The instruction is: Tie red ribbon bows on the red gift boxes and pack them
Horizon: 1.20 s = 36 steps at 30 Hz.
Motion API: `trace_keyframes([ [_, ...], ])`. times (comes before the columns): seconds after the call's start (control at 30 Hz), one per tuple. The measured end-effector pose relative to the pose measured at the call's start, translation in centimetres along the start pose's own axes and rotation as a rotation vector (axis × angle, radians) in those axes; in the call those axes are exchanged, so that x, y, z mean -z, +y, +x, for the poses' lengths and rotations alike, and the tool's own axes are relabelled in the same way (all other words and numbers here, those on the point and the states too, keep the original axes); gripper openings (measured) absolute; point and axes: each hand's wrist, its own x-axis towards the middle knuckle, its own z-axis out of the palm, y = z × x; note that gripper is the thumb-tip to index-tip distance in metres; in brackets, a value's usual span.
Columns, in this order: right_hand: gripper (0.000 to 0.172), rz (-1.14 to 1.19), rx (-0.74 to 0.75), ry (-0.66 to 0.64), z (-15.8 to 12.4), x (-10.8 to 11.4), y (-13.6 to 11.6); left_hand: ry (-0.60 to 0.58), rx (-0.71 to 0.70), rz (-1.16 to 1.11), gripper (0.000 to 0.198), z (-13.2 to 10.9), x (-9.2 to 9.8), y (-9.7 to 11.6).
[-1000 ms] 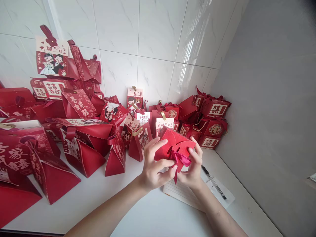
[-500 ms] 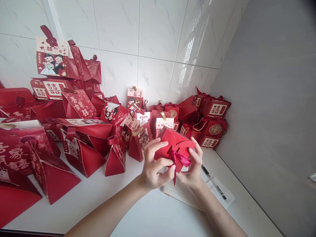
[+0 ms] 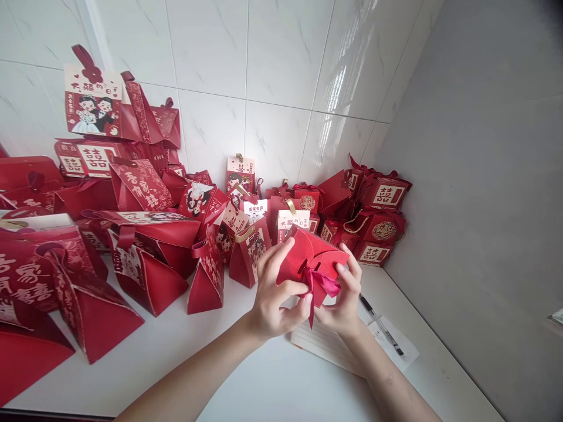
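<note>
Above the white table, a small red gift box [image 3: 299, 258] is held between both hands, tilted so its flapped top shows. A dark pink ribbon [image 3: 323, 282] is tied in a bow over the overlapping flaps, with one tail hanging down. My left hand [image 3: 277, 293] grips the box from the left; its thumb and a finger are at the ribbon's left side. On the other side, my right hand [image 3: 345, 293] closes around the box's right edge, fingers on the top corner and thumb underneath. The box's underside is hidden.
Many red wedding favour boxes [image 3: 158, 269] cover the left of the table, some stacked. More red boxes [image 3: 380, 225] are piled at the right by the grey wall. Beneath my hands lie a lined notebook [image 3: 325, 346] and a black pen [image 3: 382, 325]. White tiles stand behind.
The index finger of my left hand has shifted up toward the box's upper left edge. The box and my right hand look unmoved.
</note>
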Motion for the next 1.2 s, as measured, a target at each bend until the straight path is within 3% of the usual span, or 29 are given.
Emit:
trace_keyframes([
  [1.2, 0.071, 0.028, -0.014, -0.017, -0.34, 0.11, 0.22, -0.02, 0.0, -0.004, 0.005, 0.04, 0.04, -0.02],
])
